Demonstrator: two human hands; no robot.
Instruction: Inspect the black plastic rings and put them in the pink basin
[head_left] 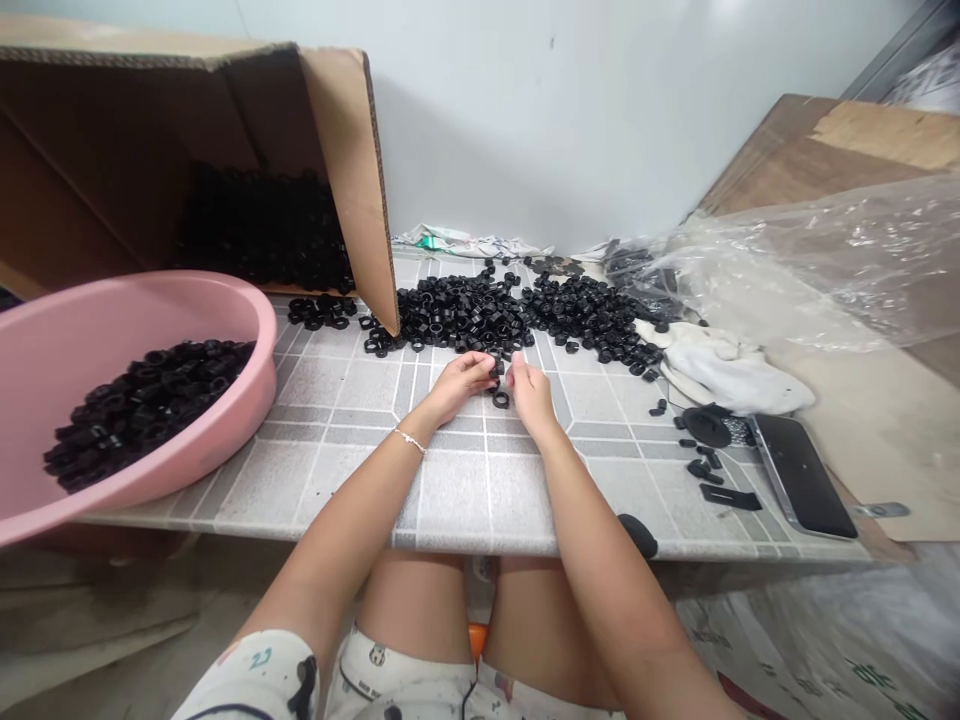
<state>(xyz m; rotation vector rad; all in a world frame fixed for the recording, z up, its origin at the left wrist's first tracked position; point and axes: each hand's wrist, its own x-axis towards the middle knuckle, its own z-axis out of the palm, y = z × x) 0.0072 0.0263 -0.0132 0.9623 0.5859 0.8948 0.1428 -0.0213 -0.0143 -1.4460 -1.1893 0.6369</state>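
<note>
In the head view my left hand (459, 386) pinches a small black plastic part (496, 367) between thumb and fingertips. Just right of it, my right hand (531, 396) has its fingers closed, and whatever they hold is hidden. A black plastic ring (501, 399) is between the hands, just below the pinched part. Beyond my fingertips lies a heap of black rings (457, 310), and to its right a second heap of small black parts (589, 310).
A pink basin (259, 370) of black rings stands left, before a cardboard box (349, 180) on its side with more inside. On the right lie a white glove (731, 370), a phone (802, 475), a black disc (706, 427) and clear plastic sheeting (832, 260). A wall closes the back.
</note>
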